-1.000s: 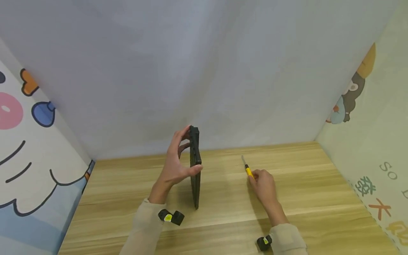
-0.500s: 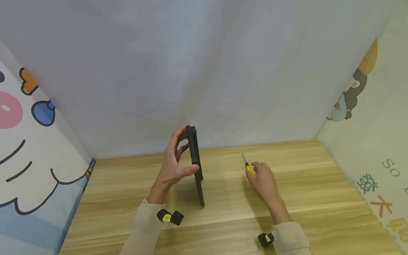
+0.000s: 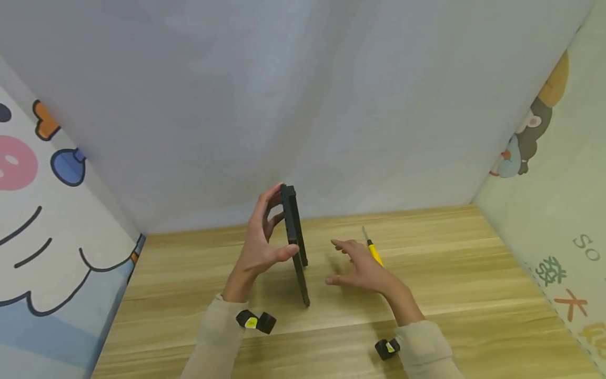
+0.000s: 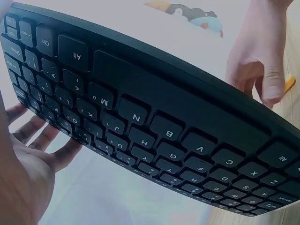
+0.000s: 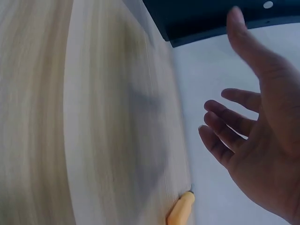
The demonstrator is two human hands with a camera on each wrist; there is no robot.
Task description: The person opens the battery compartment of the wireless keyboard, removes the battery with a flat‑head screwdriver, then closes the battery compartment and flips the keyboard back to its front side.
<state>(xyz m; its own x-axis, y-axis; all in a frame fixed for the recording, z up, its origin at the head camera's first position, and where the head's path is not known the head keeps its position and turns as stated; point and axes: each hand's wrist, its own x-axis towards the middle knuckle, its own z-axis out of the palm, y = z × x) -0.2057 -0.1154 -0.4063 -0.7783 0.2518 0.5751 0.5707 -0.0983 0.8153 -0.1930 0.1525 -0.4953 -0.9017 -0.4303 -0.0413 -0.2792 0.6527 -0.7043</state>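
A black keyboard (image 3: 297, 237) stands on edge over the table, gripped by my left hand (image 3: 258, 247) between the thumb and the fingers at its upper end. In the left wrist view the lettered keys of the keyboard (image 4: 150, 126) face the left palm (image 4: 23, 173). My right hand (image 3: 364, 268) holds nothing; its fingers and thumb are spread toward the keyboard's back, with a gap between. The right wrist view shows the same spread hand (image 5: 253, 122) below the keyboard's dark underside (image 5: 197, 18). A screwdriver with a yellow handle (image 3: 375, 253) lies on the table just beyond the right hand.
The wood-grain table (image 3: 189, 273) meets a grey-white backdrop (image 3: 236, 116) at its rear edge. Cartoon-printed panels stand at the left (image 3: 38, 210) and right (image 3: 544, 210). A small black camera (image 3: 265, 322) sits at the left wrist, another (image 3: 387, 348) at the right.
My right hand has let go of the screwdriver, leaving it on the table, and has moved left toward the keyboard with fingers spread. The keyboard has turned slightly in my left hand.
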